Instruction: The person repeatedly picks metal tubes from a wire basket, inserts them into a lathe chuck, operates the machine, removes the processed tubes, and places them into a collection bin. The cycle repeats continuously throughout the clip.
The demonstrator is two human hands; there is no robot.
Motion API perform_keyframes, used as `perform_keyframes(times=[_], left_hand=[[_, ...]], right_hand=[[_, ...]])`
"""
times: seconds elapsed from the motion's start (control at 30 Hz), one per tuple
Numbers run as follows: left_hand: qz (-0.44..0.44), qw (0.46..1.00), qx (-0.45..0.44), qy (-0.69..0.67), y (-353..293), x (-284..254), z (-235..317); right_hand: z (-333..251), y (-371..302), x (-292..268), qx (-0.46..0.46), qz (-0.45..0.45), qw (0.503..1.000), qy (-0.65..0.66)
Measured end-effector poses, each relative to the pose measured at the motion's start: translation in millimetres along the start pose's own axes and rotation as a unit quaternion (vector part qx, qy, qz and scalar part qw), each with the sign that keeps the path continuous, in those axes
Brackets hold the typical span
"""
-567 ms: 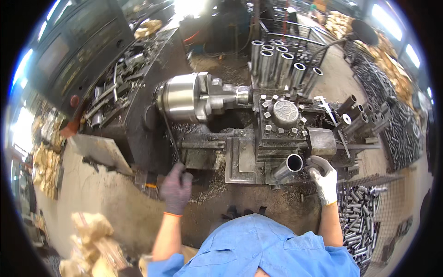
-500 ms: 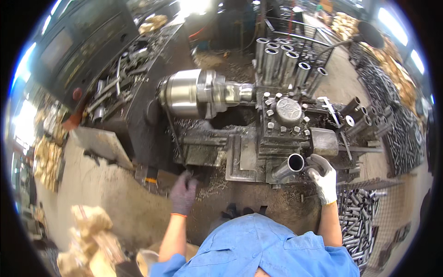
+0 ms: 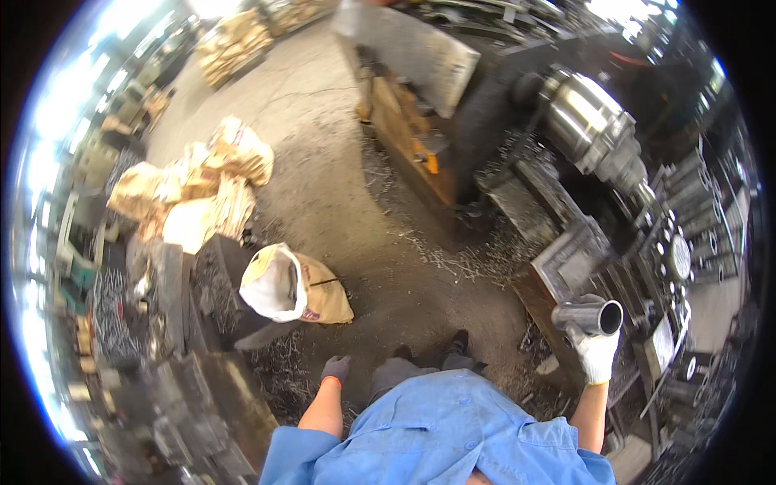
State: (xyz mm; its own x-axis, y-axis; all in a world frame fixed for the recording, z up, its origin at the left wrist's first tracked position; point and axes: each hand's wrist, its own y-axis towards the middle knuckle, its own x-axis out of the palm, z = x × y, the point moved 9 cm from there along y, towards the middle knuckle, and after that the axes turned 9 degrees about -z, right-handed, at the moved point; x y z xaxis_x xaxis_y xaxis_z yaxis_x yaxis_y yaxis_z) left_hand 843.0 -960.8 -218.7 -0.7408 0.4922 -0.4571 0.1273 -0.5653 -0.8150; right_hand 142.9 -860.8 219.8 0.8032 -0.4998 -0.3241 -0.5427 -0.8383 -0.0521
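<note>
My right hand [image 3: 596, 356], in a white glove, has its fingers curled against a hollow steel tube [image 3: 570, 314] at the corner of the lathe carriage [image 3: 566, 259]. The tube's open end is turned up and to the right. Part of the fingers is hidden by the tube. In a dark glove with an orange cuff, my left hand [image 3: 335, 369] hangs beside my left leg, away from the machine. Its fingers are too small and blurred to make out. Beyond the carriage sits the shiny lathe chuck [image 3: 586, 109].
An open sack [image 3: 327, 295] with a white lining stands front left of me. Behind it lie stacked tan sacks [image 3: 202, 186]. A tilted metal sheet [image 3: 412, 56] and an orange-marked machine base [image 3: 416, 145] edge the aisle. Metal chips litter the floor [image 3: 388, 267].
My view has swung left, so the lathe now appears at the right and the sacks at the left. The left hand has moved back from the machine; the right hand is still at the tube.
</note>
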Motion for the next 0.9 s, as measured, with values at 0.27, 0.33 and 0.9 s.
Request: perform_keyframes(times=[0.27,0.33,0.9], left_hand=[[0.055,0.992,0.105,-0.052,-120.8,-10.1,-13.7],[0.074,0.988,0.065,-0.122,-130.1,-25.8,-75.4],[0.671,0.178,-0.158,-0.702,-409.3,147.7,-393.6]], right_hand=[[-105.3,-7.7,289.0,-0.12,-0.391,0.912,-0.038],[-126.7,-41.1,369.4,-0.164,-0.469,0.862,-0.097],[-220.2,-419.5,755.7,-0.311,-0.864,0.383,-0.097]])
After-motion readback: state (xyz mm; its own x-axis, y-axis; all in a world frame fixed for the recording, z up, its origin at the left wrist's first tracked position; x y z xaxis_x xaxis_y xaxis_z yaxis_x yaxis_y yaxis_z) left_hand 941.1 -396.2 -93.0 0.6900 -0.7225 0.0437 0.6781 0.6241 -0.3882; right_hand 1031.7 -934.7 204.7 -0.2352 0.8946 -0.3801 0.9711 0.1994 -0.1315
